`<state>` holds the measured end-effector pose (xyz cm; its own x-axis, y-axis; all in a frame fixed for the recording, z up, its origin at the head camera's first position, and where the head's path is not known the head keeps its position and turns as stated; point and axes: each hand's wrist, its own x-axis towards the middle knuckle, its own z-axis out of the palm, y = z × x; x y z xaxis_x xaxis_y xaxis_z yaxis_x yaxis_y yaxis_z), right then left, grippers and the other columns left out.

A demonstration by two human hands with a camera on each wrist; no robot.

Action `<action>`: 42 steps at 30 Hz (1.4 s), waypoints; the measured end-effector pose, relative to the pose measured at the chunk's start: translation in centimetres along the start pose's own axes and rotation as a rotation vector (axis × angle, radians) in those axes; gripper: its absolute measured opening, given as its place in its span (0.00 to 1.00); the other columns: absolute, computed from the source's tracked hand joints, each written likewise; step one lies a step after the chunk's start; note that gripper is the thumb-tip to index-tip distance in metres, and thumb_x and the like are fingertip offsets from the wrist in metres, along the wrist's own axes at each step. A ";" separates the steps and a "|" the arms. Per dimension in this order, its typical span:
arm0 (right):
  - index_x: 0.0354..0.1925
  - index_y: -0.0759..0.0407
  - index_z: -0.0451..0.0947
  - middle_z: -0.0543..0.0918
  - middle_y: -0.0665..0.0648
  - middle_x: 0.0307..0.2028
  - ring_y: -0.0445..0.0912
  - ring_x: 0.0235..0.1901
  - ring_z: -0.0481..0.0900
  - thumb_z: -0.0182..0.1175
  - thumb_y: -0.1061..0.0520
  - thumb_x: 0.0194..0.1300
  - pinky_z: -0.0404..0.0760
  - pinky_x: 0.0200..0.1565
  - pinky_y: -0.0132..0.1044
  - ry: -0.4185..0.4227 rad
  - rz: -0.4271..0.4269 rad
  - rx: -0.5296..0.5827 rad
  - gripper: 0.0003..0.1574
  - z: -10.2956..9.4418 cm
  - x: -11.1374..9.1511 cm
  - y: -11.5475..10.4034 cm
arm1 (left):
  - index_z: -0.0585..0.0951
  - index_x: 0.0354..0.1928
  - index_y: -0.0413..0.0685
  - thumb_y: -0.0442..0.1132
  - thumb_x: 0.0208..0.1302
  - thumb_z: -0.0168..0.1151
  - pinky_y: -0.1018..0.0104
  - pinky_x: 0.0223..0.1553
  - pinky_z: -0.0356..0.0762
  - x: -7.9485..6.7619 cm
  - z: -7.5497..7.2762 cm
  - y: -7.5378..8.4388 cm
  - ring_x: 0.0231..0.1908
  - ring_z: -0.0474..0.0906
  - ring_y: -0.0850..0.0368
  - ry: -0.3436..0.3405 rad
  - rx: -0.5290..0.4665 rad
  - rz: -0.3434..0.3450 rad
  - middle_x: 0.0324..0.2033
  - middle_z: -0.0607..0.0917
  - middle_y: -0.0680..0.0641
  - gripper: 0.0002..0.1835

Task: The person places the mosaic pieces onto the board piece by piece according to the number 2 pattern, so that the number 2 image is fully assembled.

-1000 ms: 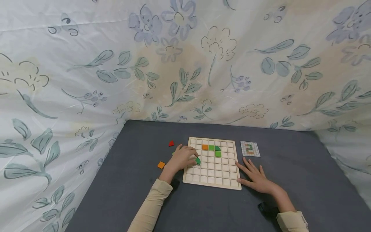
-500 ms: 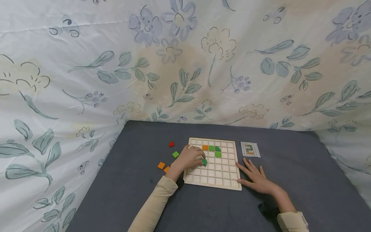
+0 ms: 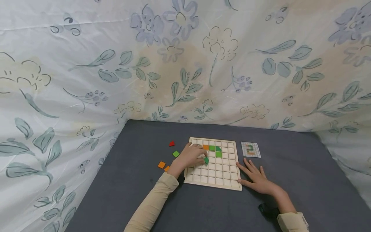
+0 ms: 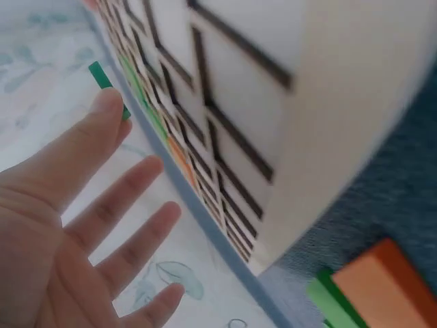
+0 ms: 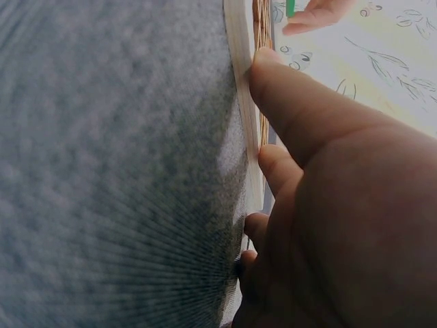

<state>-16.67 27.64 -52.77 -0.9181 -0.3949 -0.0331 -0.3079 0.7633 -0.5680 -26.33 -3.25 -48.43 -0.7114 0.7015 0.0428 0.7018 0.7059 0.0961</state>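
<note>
My left hand point(image 3: 190, 156) pinches a dark green tile point(image 3: 206, 160) with one rounded side between thumb and forefinger. In the left wrist view that tile point(image 4: 109, 90) is held above the board, and the other fingers are spread. Beneath the hand lies a pale wooden grid board point(image 3: 214, 175). Set in its upper rows are an orange square point(image 3: 205, 147), a light green square point(image 3: 212, 148), a dark green rounded tile point(image 3: 218, 149) and another light green square point(image 3: 218, 154). My right hand point(image 3: 256, 177) has its fingers spread, with thumb and fingertip touching the board's right edge.
Left of the board lie a red tile point(image 3: 172, 143), a green tile point(image 3: 175, 154) and two orange tiles, one point(image 3: 161, 165) farther out. A small pattern card point(image 3: 251, 149) lies right of the board on the dark grey table point(image 3: 214, 212). A flowered cloth point(image 3: 185, 64) hangs behind.
My left hand has moved right over the board with the dark green tile, uncovering the loose green and second orange tiles. My right hand has stayed at the board's edge.
</note>
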 end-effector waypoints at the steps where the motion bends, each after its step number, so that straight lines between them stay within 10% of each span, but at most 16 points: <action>1: 0.71 0.50 0.54 0.44 0.70 0.70 0.70 0.68 0.37 0.57 0.41 0.63 0.29 0.56 0.76 0.001 0.001 -0.002 0.43 0.0 0.0 0.0 | 0.81 0.45 0.68 0.54 0.59 0.60 0.46 0.65 0.59 0.1 -0.1 0.0 0.55 0.72 0.56 0.002 0.002 0.005 0.51 0.79 0.59 0.12; 42: 0.71 0.49 0.53 0.43 0.70 0.70 0.69 0.68 0.35 0.56 0.41 0.63 0.27 0.56 0.75 -0.013 0.009 0.013 0.44 -0.1 0.0 -0.1 | 0.80 0.49 0.67 0.49 0.63 0.59 0.55 0.62 0.64 4.8 0.5 0.9 0.40 0.73 0.62 -0.101 -0.024 0.179 0.37 0.80 0.59 0.12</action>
<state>-16.65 27.66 -52.61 -0.9176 -0.3946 -0.0492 -0.2960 0.7604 -0.5781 -29.12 0.82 -48.67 -0.5670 0.8228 -0.0382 0.8148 0.5671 0.1200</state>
